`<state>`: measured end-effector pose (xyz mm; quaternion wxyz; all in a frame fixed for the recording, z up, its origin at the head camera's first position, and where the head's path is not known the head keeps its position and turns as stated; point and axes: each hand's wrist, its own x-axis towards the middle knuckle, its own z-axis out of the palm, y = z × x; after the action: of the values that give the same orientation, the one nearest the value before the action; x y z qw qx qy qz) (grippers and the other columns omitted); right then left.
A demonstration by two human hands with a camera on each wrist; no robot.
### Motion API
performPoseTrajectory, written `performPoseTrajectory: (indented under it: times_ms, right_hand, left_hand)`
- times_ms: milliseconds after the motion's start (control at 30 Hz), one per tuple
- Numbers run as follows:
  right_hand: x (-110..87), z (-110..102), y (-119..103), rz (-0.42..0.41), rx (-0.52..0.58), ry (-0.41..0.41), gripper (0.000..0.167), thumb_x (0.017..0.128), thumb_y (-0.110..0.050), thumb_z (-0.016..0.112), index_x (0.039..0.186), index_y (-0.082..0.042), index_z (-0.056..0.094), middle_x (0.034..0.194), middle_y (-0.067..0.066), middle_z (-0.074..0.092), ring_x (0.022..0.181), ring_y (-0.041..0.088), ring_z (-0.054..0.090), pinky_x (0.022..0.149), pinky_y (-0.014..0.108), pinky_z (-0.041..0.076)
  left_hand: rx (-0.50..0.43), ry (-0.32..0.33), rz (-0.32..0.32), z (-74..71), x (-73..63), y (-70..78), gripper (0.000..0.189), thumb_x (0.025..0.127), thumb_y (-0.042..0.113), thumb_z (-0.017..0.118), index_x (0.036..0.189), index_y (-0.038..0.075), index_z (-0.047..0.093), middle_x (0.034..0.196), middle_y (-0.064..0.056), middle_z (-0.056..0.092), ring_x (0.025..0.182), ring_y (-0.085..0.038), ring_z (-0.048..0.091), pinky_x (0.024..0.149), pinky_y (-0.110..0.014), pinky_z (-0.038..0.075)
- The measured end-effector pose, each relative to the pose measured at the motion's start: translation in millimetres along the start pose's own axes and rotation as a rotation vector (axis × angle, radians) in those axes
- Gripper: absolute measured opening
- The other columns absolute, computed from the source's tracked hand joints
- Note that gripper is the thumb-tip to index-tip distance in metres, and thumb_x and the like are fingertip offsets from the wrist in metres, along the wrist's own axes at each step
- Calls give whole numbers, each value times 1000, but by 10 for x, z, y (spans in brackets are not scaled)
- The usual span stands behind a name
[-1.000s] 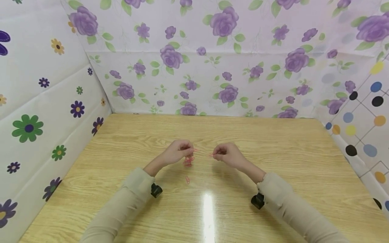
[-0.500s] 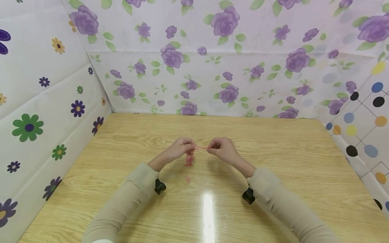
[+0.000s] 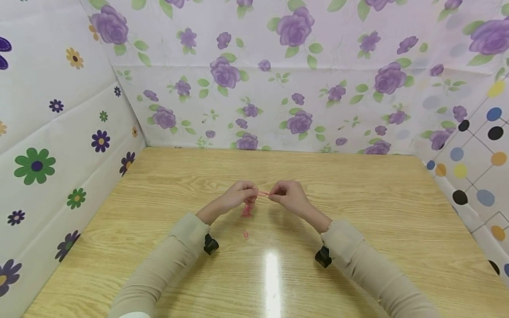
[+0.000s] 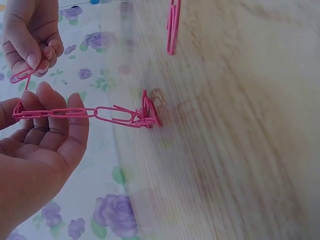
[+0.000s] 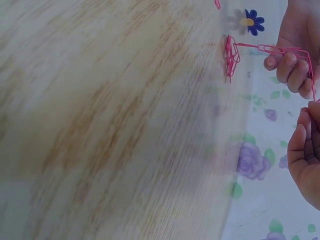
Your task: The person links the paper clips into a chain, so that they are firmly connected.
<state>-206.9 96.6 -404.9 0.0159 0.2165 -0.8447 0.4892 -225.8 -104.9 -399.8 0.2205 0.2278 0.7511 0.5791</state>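
Note:
Above the middle of the table, my left hand (image 3: 237, 194) pinches the upper end of a chain of pink paper clips (image 4: 146, 119). The chain hangs past its fingers, and its lower links lie bunched on the wood. Just to the right, my right hand (image 3: 293, 198) pinches another pink paper clip (image 4: 21, 75) between thumb and forefinger. That clip meets the chain's end in the short gap between both hands; fingertips partly hide the meeting point. One loose pink paper clip (image 3: 245, 235) lies on the table nearer to me.
The wood-grain table (image 3: 377, 190) has a bright light reflection at its front middle. Behind it stands a wall covering with purple roses (image 3: 294, 26). Patterned coverings also flank the left and right. A small black camera (image 3: 210, 244) sits at the left wrist, another (image 3: 323, 257) at the right.
My right hand has moved left and slightly up, closing the gap to the left hand, which shifted slightly right. The clips, apart a second ago, now meet between the fingertips.

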Motion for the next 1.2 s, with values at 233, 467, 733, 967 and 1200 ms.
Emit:
performPoseTrajectory:
  times_ms: [233,467,733,967,1200]
  right_hand:
    - [2,16,-4,6,5,-4,5,81,-3,67,76,-2,66,74,4,63,63,13,56,57,26,47]
    - [0,28,-6,-13,-27,-1,6,81,-2,67,75,-3,66,71,4,63,60,12,54,55,25,46]
    - [-27,35,9,-61,-74,-4,8,80,0,67,74,-3,65,68,3,62,57,10,52,53,23,45]
    - [-33,47,1,-105,-74,6,7,80,1,66,75,-2,65,70,4,63,58,10,54,54,23,46]
    - [-52,61,55,-111,-87,1,7,80,3,66,74,-2,64,68,4,62,58,9,54,54,23,46]
  left_hand:
    - [3,-12,-13,-2,6,11,22,96,1,37,86,-15,48,69,-10,48,66,-31,50,65,-40,42]
    - [7,-12,-2,-11,-3,9,25,97,6,38,85,-13,49,68,-7,48,64,-24,52,63,-35,43]
    - [6,-14,23,0,-16,10,23,97,7,40,83,-8,50,68,-7,48,64,-27,51,63,-34,44]
    - [-74,-74,18,-12,-26,13,23,96,7,39,84,-9,48,68,-8,48,61,-23,49,59,-32,42]
    - [-56,-82,-20,-54,-20,13,24,97,10,39,85,-7,50,70,-8,50,69,-40,51,69,-45,46]
